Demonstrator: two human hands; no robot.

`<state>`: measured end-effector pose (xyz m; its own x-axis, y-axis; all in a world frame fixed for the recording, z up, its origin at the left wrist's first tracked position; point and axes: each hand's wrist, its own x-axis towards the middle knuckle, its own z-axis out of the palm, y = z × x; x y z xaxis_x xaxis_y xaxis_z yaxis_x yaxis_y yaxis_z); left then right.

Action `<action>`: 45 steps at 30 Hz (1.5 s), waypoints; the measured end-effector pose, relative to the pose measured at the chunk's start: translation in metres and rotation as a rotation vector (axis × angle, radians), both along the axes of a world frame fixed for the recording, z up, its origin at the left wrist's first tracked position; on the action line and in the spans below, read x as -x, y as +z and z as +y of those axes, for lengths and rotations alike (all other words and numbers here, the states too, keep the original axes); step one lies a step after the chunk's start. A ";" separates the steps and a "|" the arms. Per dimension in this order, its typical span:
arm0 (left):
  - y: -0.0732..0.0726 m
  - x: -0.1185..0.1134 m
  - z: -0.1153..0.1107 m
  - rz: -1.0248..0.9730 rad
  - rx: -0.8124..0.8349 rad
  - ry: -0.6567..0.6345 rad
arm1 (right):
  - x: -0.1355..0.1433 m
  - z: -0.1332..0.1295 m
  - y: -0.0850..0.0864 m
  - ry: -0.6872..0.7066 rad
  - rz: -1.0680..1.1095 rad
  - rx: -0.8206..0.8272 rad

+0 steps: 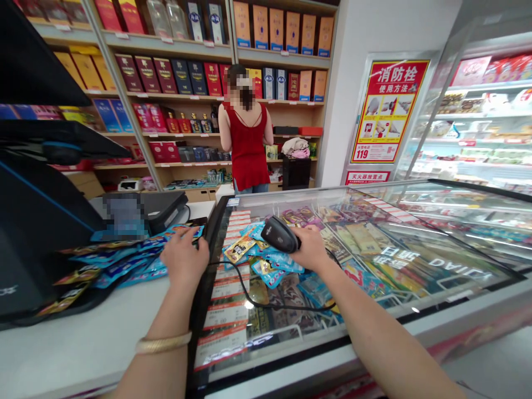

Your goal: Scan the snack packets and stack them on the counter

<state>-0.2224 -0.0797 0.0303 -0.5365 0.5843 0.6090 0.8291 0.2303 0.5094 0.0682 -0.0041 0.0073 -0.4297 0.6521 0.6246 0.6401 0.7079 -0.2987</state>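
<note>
My right hand is wrapped round a black barcode scanner, held above blue and gold snack packets on the glass freezer lid. The scanner's black cable loops over the glass. My left hand rests at the right end of a spread of blue and gold packets on the white counter. Its fingers are bent, with thumb and forefinger near a packet's edge; whether they grip it is hard to tell.
A black monitor and stand rise at the left, beside a dark device. Behind the freezer a person in a red top faces shelves of boxes. A lit display fridge stands at the right.
</note>
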 end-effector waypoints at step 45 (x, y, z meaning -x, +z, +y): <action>0.037 0.060 -0.030 0.508 0.394 0.273 | 0.008 -0.006 0.002 0.036 -0.004 0.057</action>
<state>-0.2820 -0.1095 0.0673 -0.4003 0.6978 0.5941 0.8288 0.5523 -0.0903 0.0604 -0.0104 0.0090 -0.4558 0.6704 0.5855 0.6157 0.7125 -0.3366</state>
